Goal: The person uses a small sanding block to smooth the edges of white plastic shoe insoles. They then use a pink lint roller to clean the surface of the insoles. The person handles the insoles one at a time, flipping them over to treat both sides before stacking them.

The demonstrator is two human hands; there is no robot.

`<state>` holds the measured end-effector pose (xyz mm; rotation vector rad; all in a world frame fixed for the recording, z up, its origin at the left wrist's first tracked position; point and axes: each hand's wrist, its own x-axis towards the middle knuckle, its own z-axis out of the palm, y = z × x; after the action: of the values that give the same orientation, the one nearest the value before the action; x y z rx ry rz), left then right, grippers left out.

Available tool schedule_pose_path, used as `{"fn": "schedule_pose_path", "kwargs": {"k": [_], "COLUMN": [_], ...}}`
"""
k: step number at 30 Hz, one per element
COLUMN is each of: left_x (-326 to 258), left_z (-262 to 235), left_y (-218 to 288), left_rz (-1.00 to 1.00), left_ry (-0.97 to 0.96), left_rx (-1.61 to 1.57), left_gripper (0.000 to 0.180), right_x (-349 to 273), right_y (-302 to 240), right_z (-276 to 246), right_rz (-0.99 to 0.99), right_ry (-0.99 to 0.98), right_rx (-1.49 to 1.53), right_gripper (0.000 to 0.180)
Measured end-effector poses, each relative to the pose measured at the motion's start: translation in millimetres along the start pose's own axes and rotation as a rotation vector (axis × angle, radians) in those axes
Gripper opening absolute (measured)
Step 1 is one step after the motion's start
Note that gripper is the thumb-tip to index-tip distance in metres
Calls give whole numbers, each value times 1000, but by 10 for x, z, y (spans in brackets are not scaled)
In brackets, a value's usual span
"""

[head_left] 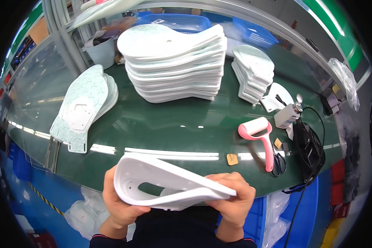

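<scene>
Between my two hands, above the table's near edge, is a white plastic shell [163, 175], curved and hollow with an oval opening. My left hand [116, 198] wraps its wide rounded end. At the narrow right end, my right hand [234, 194] pinches the walls close together. Straight ahead stands a tall stack of white curved panels [175, 68] with pale green faces. Two pale green patterned panels [84, 105] lie overlapping at the left. A pink-handled lint roller [268, 149] rests to the right of the shell.
On the green table [169, 124], a smaller panel stack [254, 72] stands back right, near a pump bottle [287, 115]. A black bag [310, 149] with a cable sits at the right edge. Small tan pads [232, 159] lie near the roller. Blue baskets [173, 21] stand behind.
</scene>
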<state>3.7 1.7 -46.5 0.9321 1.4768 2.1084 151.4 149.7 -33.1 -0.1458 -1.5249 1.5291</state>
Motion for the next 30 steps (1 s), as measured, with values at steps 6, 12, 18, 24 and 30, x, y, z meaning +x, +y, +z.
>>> {"fn": "schedule_pose_path", "kwargs": {"k": [6, 12, 18, 24, 30], "left_x": [232, 304, 311, 285, 287], "left_z": [-29, 59, 98, 72, 56], "left_y": [122, 275, 428, 410, 437], "left_rz": [516, 521, 595, 621, 632], "left_ry": [-150, -308, -363, -351, -377], "left_rx": [679, 732, 815, 780, 791], "left_gripper": [96, 27, 17, 17, 15], "right_x": [166, 153, 99, 87, 56], "right_y": [-115, -94, 22, 0, 8], "right_z": [79, 144, 86, 134, 137], "right_rz": [-110, -207, -196, -190, -193], "right_ry": [-149, -137, -84, -56, -43], "right_rx": [-458, -504, -506, -483, -487], "right_gripper": [44, 38, 41, 40, 38]}}
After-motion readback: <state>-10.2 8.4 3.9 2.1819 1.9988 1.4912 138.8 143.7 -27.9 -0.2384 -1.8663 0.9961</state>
